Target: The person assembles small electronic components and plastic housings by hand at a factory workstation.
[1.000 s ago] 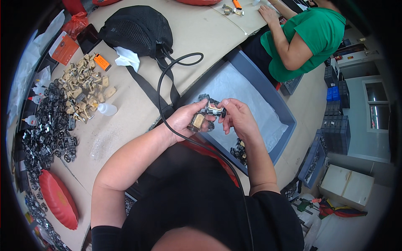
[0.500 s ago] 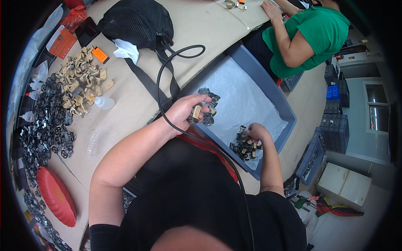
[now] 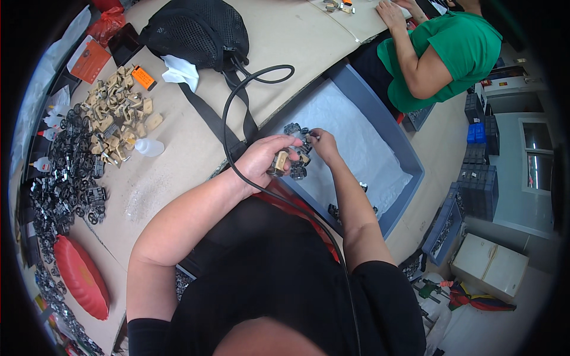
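My left hand point(image 3: 264, 160) grips a small assembly point(image 3: 292, 159) made of a tan block and black wheeled parts, held over the near edge of a grey bin point(image 3: 409, 160). My right hand point(image 3: 323, 144) is back at that assembly, its fingertips pinching a small black part against its top. The bin is lined with white plastic, and a few black parts point(image 3: 350, 207) lie in its near corner. A black cable point(image 3: 249, 95) loops from the table past my left wrist.
On the cardboard-covered table lie a heap of tan blocks point(image 3: 116, 115), many black wheeled parts point(image 3: 65, 172), a small clear bottle point(image 3: 148, 147), a black mesh bag point(image 3: 199, 29) and a red pouch point(image 3: 80, 276). A person in a green shirt point(image 3: 445, 53) works at the far right.
My right hand had dipped into the bin's near corner among the black parts; it has come back up to the assembly in my left hand, bringing a small part.
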Motion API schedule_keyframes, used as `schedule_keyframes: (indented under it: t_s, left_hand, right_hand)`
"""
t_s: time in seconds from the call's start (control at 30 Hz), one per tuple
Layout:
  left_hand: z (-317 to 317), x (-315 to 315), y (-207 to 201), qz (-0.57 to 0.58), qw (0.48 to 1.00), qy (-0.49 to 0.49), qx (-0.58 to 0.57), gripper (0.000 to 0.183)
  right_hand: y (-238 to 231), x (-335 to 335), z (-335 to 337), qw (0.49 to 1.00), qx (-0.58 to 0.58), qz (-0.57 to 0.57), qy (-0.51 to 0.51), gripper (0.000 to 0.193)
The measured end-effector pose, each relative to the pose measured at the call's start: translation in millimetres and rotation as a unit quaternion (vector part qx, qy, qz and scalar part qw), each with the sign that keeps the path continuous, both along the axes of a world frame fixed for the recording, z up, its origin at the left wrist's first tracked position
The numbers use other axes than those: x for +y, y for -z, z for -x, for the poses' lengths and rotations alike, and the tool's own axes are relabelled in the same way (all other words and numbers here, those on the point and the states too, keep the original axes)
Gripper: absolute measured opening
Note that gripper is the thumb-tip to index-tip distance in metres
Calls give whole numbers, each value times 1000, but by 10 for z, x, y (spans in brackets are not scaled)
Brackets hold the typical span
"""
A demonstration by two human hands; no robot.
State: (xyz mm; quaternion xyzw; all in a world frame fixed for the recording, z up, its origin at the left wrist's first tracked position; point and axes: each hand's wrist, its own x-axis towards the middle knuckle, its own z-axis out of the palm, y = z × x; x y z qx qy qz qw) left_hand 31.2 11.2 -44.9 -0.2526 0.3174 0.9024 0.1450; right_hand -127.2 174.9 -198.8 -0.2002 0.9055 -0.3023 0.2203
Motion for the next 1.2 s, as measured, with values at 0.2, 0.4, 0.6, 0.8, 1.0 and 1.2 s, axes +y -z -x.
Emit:
schedule_keyframes:
  t_s: [0.2, 0.4, 0.6, 0.8, 1.0, 1.2]
  left_hand:
    - [6, -7, 3, 13, 1000, 1, 0, 21]
    - [5, 38, -38, 55, 996, -9, 71, 31]
    - [2, 51, -111, 78, 979, 64, 180, 38]
    - [5, 49, -125, 104, 972, 66, 198, 37]
    - [16, 44, -140, 114, 974, 59, 184, 30]
    - [16, 36, -129, 112, 976, 55, 180, 27]
  right_hand:
    - [-589, 108, -71, 901, -291, 301, 119, 26]
    - [-1367, 134, -485, 729, -495, 472, 17, 31]
    - [-1499, 56, -669, 692, -541, 476, -51, 33]
    - [-1483, 44, -676, 676, -552, 485, -50, 33]
    - [-1466, 7, -675, 636, -584, 502, -50, 37]
    - [-1435, 26, -668, 628, -599, 496, -20, 35]
